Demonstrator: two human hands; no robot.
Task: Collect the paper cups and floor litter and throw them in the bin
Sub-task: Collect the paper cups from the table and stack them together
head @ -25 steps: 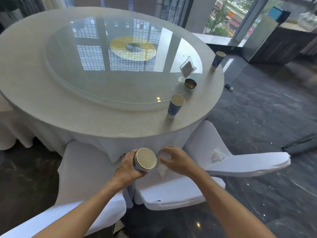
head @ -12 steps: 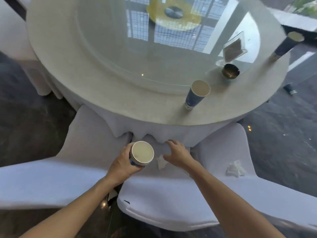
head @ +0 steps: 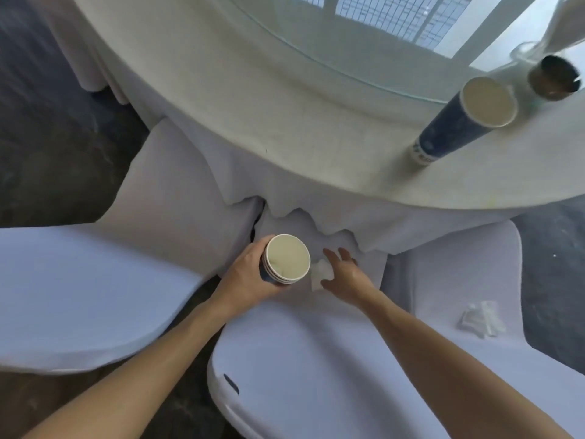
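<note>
A stack of paper cups [head: 286, 259] is gripped by the left hand [head: 250, 274]. Just right of it, a crumpled tissue [head: 321, 272] on the chair seat [head: 316, 359] is touched by the right hand [head: 346, 275], fingers spread, beneath the tablecloth hem [head: 316, 217].

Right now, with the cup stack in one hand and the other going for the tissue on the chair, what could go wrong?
1. The left hand grips the cup stack from the side only; leaning further may tip it or loosen the nested cups.
2. The crumpled tissue is white on a white chair cover; the right hand, fingers spread, might pinch cloth as well.
3. The second tissue on the neighbouring chair is easily missed.
</note>
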